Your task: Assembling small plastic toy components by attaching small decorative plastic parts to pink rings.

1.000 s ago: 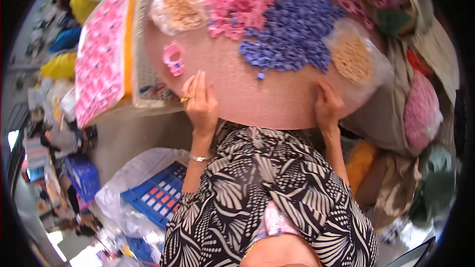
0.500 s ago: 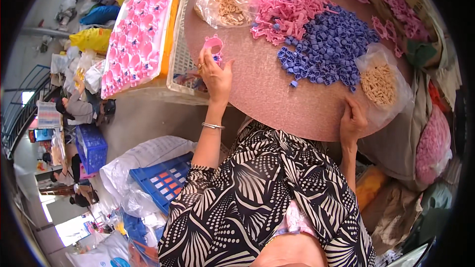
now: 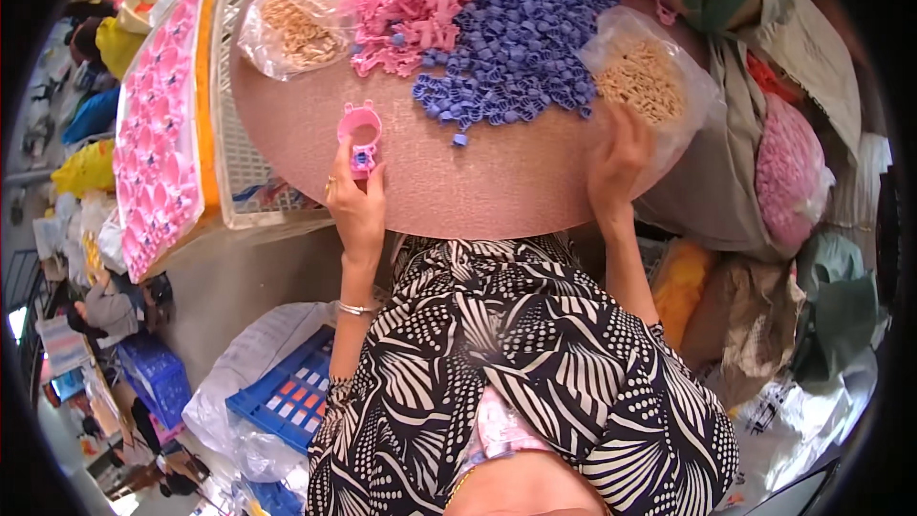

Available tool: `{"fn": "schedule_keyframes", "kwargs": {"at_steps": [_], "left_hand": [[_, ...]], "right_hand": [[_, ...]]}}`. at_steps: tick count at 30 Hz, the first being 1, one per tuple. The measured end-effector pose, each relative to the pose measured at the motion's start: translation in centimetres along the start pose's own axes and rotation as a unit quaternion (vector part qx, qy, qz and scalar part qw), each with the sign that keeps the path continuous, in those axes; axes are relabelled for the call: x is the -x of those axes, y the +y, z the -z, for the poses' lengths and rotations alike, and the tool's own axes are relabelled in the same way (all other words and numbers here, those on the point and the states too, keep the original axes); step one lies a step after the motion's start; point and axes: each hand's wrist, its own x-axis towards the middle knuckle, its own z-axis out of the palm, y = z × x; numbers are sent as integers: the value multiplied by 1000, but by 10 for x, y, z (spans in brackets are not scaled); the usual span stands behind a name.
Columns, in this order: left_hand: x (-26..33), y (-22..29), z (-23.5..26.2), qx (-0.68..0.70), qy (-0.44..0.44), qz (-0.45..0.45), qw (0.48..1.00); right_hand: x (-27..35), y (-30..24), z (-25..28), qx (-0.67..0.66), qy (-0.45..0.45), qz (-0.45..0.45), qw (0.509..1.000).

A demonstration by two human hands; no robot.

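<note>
My left hand (image 3: 357, 215) pinches a pink plastic piece (image 3: 360, 121) above the round table. The piece has a ring with two small ears at the top, and a blue part (image 3: 362, 159) sits in its lower end. At the table's right edge my right hand (image 3: 621, 158) reaches to an open clear bag of tan pegs (image 3: 642, 81). Its fingers are smeared by motion at the near side of the pegs, so whether they grip one is unclear. Between the hands and beyond them lies a heap of small blue parts (image 3: 535, 38), beside a heap of pink plastic pieces (image 3: 420, 5).
Another clear bag of tan pegs (image 3: 298, 24) stands at the far left of the round table (image 3: 497, 191). Left of it, a tray of pink pieces (image 3: 164, 124) rests on a cream crate (image 3: 239, 134). Sacks (image 3: 788, 167) crowd the right side. A single blue part (image 3: 459, 140) lies before the heap.
My view has turned, shifting the table leftward. My right hand has moved from the table's edge to the right-hand peg bag. The left hand still holds the pink piece, now more upright.
</note>
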Motion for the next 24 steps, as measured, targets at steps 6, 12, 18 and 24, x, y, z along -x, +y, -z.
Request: {"fn": "schedule_keyframes", "kwargs": {"at_steps": [6,12,18,24], "left_hand": [[26,30,-12,40,-9,-21,999],[28,23,-17,41,23,-29,998],[28,22,-18,32,35,-39,998],[25,23,-18,33,19,-35,999]], "right_hand": [[-39,93,8,8,-23,-99,995],[-37,79,-24,205,-108,-8,973],[-22,52,-29,-22,-154,-101,983],[6,20,-31,-114,-99,-10,989]]}}
